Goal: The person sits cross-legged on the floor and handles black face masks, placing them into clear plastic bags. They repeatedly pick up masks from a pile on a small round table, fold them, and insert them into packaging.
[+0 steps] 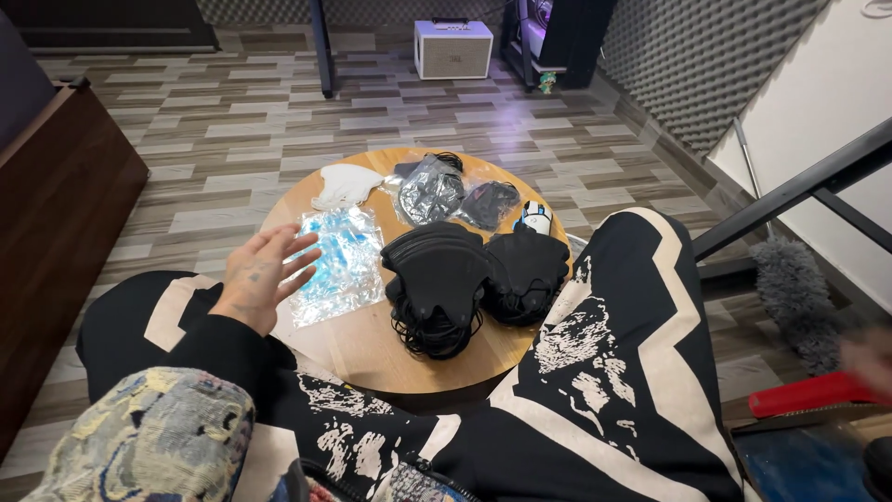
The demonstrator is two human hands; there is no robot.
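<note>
Left hand [263,271] beside table edge [372,372]

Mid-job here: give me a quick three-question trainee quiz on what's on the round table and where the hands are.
1. True or false: the left hand grips a black mask.
2. What lies nearest the left hand? A) clear plastic wrappers B) white mask C) computer mouse
3. How many stacks of black masks sit at the near side of the round table?

Key: 1. False; it hovers open, holding nothing. 2. A. 3. Two, side by side. The right hand is a blur at the frame's right edge, away from the table.
</note>
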